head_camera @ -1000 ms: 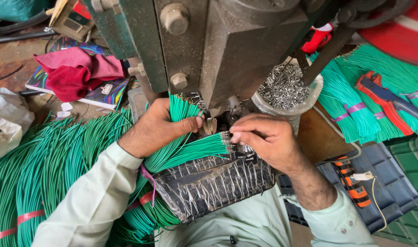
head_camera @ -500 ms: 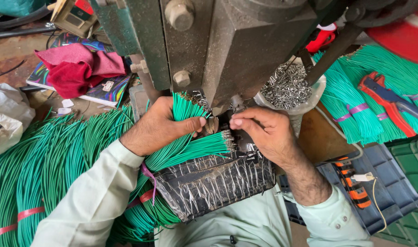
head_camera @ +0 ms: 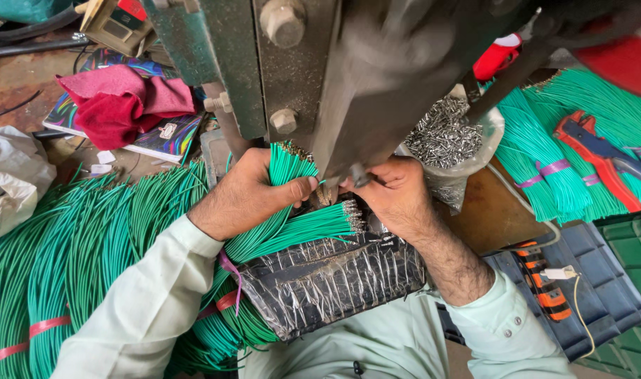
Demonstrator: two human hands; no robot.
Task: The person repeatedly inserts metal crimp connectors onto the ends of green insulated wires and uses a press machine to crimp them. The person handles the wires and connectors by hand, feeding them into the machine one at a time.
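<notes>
Our left hand (head_camera: 246,189) with fingers clamped on a green wire bundle (head_camera: 285,168) under the grey press machine (head_camera: 334,77), our right hand (head_camera: 390,193) with fingers pinched together at the wire tips, cup of metal terminals (head_camera: 443,133) just right

Cluttered work surface under even light. Red cloth (head_camera: 117,105) lies on a colourful book (head_camera: 167,140) at upper left; crumpled white bag (head_camera: 11,179) at left edge. Dark plastic crate (head_camera: 594,281) at lower right, green crate (head_camera: 639,245) beside it.
</notes>
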